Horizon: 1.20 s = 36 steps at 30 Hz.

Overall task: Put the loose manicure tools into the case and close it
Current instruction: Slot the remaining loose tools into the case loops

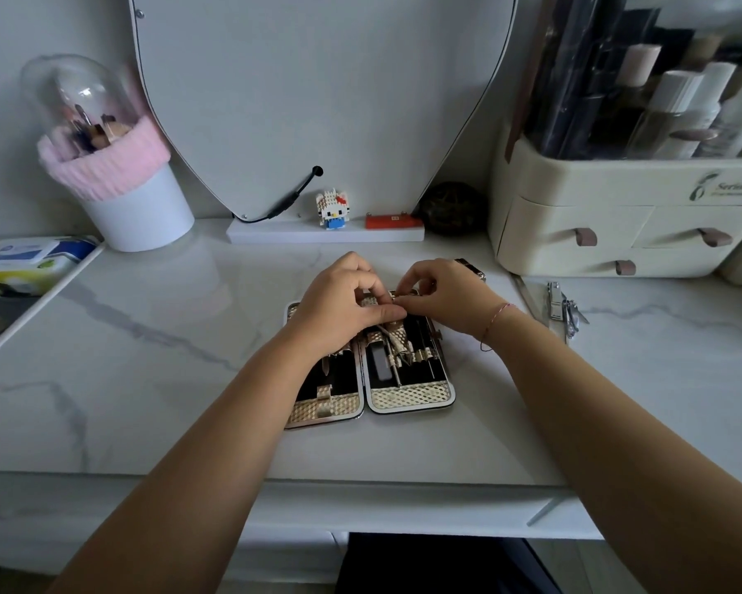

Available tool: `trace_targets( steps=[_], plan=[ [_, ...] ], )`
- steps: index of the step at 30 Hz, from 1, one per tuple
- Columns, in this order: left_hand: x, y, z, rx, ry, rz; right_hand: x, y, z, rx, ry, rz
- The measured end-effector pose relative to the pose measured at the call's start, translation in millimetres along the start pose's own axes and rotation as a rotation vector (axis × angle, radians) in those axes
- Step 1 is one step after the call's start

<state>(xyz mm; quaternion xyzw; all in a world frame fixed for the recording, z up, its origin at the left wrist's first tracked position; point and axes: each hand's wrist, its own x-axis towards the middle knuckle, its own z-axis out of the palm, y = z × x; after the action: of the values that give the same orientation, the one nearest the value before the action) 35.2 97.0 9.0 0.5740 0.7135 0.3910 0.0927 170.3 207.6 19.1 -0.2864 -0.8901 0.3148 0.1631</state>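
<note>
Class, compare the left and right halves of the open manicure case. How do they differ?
The right half holds slim tools under straps; the left half shows mostly bare black lining. The right half has a dark block by the hinge; the left half an empty beige loop. Both lie open flat with a woven beige band at the near end.

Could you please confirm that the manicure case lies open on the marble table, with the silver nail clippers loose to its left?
Not quite: in the head view the silver metal nail clippers lie loose to the right of the gold-and-black manicure case, which does lie open on the white marble table.
</note>
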Motion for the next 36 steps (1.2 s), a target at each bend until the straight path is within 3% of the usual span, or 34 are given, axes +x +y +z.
trace_targets(
  steps=[9, 17, 23, 29, 36],
  plan=[
    [0, 1, 2, 0.000, -0.008, -0.006, -2, 2, -6, 0.060, -0.038, 0.036],
    [2, 2, 0, -0.005, -0.024, -0.028, -11, -7, -18, 0.187, -0.229, 0.098],
    [1, 2, -3, -0.050, 0.027, -0.047, -9, -15, -1, -0.011, -0.068, 0.068],
    [0, 1, -9, -0.126, 0.116, -0.129, -11, -13, -3, -0.004, -0.131, 0.123],
    [0, 1, -9, -0.228, 0.076, -0.139, -15, -19, -5, 0.002, -0.150, 0.126]
  ],
)
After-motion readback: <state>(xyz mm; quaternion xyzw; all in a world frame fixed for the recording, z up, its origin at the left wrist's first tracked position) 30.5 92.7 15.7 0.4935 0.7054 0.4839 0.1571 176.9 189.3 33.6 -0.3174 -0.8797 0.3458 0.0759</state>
